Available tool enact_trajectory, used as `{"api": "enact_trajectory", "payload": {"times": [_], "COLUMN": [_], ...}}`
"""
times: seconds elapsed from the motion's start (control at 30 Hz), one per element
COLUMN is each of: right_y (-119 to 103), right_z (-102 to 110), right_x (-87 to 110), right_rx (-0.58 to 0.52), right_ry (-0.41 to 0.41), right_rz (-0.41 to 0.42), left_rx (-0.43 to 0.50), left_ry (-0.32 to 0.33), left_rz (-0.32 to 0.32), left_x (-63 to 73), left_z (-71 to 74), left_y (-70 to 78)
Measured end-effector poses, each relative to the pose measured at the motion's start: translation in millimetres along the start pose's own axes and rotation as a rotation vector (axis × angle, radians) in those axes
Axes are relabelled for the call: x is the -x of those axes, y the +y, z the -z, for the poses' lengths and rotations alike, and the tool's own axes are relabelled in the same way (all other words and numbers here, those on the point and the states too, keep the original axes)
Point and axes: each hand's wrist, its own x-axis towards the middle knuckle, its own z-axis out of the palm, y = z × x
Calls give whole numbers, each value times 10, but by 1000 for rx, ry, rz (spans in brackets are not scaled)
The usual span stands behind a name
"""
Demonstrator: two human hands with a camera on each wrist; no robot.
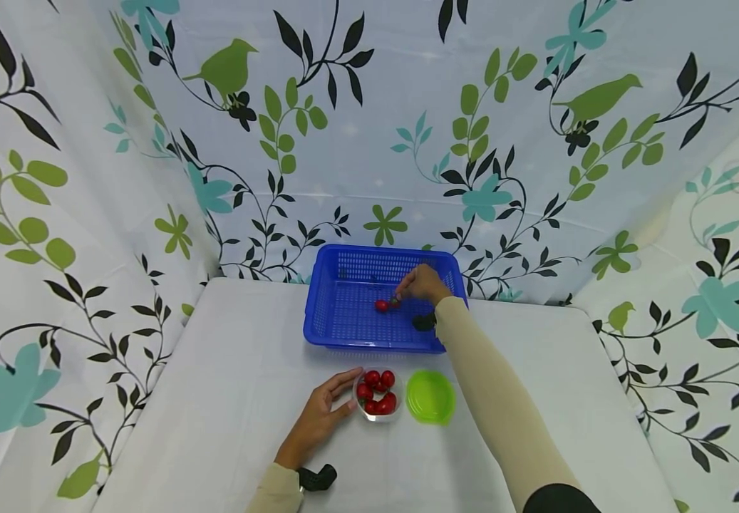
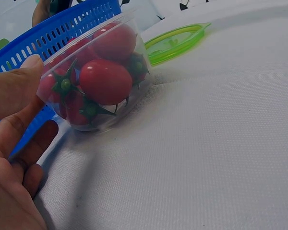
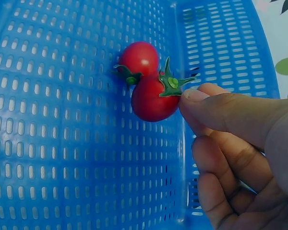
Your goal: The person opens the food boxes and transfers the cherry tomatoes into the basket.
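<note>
In the head view my right hand (image 1: 425,283) reaches into a blue plastic basket (image 1: 350,320). Its thumb and index finger pinch the green leafy top of a cherry tomato (image 3: 153,101), as the right wrist view shows. Against that one lies a second cherry tomato (image 3: 140,56). Nearer to me, my left hand (image 1: 323,415) holds the left side of a clear plastic container (image 1: 380,418), thumb at its rim. Several red cherry tomatoes (image 2: 105,81) with green tops fill much of the container, which stands on the table.
A bright green lid (image 1: 431,397) lies on the white-covered table (image 1: 228,399), just right of the container. The basket stands behind both, close to a patterned cloth (image 1: 382,142) that hangs around the table's back and sides.
</note>
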Motion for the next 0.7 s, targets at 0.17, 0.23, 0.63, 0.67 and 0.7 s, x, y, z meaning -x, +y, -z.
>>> {"api": "enact_trajectory", "payload": {"times": [0.17,0.23,0.63,0.67,0.7], "right_y": [-24,-24,12,6,-1], "right_z": [-4,-11,-66,-69,-73], "right_x": [-5,-13,-96,-94,-95], "right_rx": [13,18,41,42,43], "right_ry": [-1,-4,-5,-5,-6], "right_rz": [-43,-55,-49,-41,-38], "left_rx": [3,5,-10,-9,-8], "left_ry": [-2,-3,1,0,0], "left_rz": [-3,-7,-21,-22,-22], "left_x": [1,-1,12,12,11], "left_z": [4,4,-5,-4,-2], "left_y": [5,-7,-4,-3,-5]}}
